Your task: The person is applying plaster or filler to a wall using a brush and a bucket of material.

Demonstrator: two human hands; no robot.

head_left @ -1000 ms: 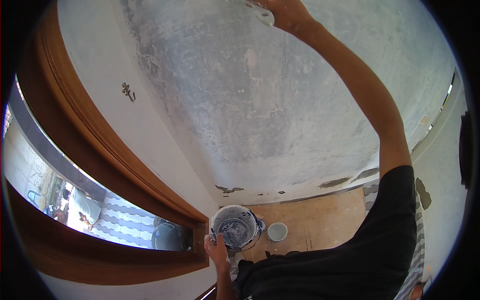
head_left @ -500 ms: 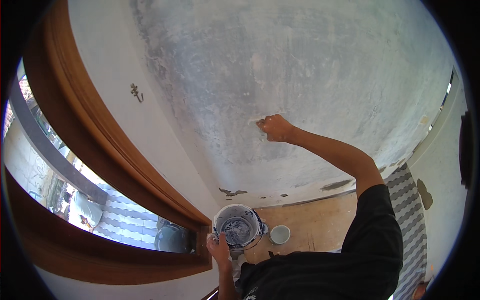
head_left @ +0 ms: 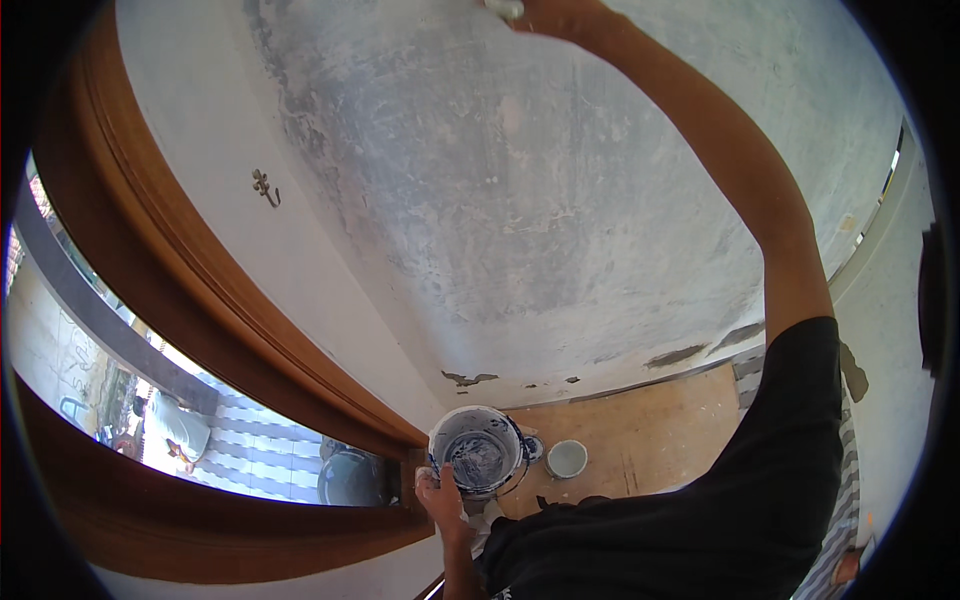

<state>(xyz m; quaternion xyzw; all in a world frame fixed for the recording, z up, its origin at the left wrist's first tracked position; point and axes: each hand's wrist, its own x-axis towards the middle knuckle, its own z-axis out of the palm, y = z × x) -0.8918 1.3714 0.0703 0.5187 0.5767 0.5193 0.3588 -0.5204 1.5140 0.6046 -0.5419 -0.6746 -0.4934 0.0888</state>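
Observation:
High against the wall (head_left: 540,180), my right hand (head_left: 560,18) is closed on a small whitish piece (head_left: 503,9), partly cut off by the top edge of the view; its kind does not show. The wall is grey and patchy, with lighter smears. Low down, my left hand (head_left: 441,497) is beside the near left side of a white bucket (head_left: 437,440), its thumb up and fingers curled, with white smears on them. What those fingers hold, if anything, I cannot make out. The bucket is streaked dark blue and white inside.
A small pale tub (head_left: 567,460) stands right of the bucket on a tan board (head_left: 640,425). A brown wooden frame (head_left: 250,300) curves along the left, with a person (head_left: 178,425) visible beyond it. A metal hook (head_left: 265,188) is fixed to the white wall strip.
My right hand has moved up the wall from its middle to the top edge of the view, the arm stretching out. My left hand stays by the bucket.

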